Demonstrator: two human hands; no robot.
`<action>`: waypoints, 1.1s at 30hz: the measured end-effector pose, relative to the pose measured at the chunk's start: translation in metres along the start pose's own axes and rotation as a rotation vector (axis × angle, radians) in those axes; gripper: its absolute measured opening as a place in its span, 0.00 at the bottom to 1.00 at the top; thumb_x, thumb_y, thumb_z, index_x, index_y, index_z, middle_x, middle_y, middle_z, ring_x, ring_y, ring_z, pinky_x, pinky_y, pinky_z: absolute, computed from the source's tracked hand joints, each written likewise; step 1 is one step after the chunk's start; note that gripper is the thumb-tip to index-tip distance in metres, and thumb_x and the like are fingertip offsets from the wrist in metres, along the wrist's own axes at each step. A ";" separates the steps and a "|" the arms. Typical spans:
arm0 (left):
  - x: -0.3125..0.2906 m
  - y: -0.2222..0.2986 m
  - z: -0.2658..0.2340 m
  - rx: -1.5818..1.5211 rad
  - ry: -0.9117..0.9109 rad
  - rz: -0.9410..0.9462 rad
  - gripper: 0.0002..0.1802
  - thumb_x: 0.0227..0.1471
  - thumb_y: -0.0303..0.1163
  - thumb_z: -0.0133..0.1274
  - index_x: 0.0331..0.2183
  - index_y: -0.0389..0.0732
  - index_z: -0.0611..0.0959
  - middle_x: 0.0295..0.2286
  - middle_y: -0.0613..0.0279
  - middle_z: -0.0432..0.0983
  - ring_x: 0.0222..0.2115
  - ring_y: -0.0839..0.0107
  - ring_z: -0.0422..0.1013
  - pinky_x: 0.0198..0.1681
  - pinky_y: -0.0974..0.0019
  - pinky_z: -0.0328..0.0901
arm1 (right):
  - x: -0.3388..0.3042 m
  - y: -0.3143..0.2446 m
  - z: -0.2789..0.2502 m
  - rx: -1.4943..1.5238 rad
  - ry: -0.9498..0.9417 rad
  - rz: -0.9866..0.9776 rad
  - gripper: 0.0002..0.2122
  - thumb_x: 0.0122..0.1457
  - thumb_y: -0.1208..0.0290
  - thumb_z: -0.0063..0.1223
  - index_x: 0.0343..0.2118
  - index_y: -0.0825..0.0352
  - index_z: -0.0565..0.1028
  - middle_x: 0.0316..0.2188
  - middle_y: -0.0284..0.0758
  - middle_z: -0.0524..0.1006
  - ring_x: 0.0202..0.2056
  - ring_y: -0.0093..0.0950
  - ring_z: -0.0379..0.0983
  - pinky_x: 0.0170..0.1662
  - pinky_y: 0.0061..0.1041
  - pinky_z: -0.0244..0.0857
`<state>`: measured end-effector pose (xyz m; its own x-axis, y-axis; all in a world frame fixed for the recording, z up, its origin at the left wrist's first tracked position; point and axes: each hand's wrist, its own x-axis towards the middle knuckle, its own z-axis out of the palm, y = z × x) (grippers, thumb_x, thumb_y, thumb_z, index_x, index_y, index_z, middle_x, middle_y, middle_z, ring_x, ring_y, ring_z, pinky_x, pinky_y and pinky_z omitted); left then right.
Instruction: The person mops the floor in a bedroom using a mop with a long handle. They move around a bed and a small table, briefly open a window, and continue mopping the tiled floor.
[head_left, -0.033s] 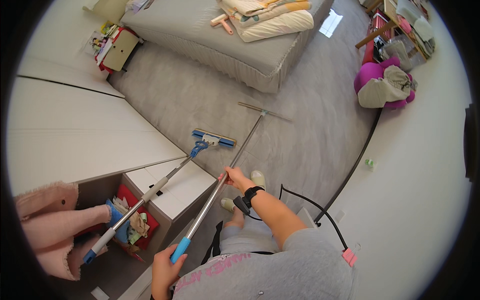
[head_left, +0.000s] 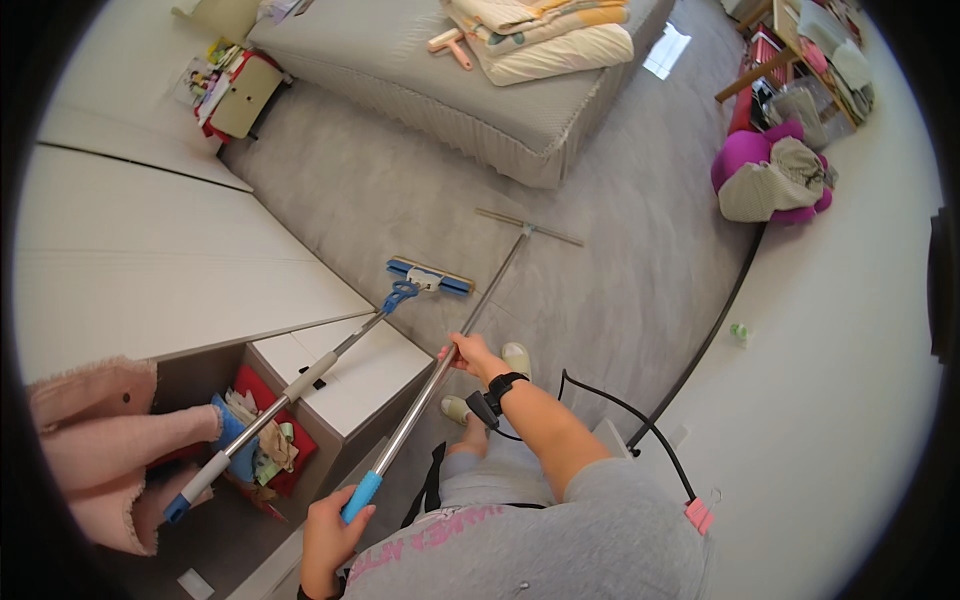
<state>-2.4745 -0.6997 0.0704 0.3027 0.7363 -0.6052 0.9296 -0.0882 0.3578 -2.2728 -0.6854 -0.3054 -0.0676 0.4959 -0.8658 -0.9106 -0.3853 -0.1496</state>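
Note:
My left hand is closed round the blue grip at the upper end of a long-handled floor squeegee. Further down its metal pole, my right hand grips the shaft. The squeegee's thin crossbar rests on the grey floor, ahead of my slippered feet. To its left, a sponge mop with a blue head stands on the floor. Its pole slants back over the white cabinet top and an open compartment.
A grey bed bears folded bedding. Pink clothing hangs beside the open cabinet. On the right are a purple seat with cloth on it and a wooden table. A black cable loops by my right side.

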 end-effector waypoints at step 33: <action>0.157 -0.169 -0.009 -1.460 1.243 0.388 0.10 0.49 0.34 0.51 0.27 0.38 0.72 0.27 0.64 0.70 0.29 0.76 0.67 0.35 0.71 0.62 | -0.195 -0.096 -0.102 0.941 -0.021 -0.353 0.20 0.48 0.81 0.48 0.41 0.80 0.55 0.18 0.33 0.66 0.18 0.22 0.66 0.22 0.16 0.69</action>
<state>-2.5864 -0.5632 -0.0787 -0.4837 0.8606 0.1595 -0.1953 -0.2838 0.9388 -2.1301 -0.8245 -0.1713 0.2692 0.4803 -0.8347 -0.8314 0.5535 0.0503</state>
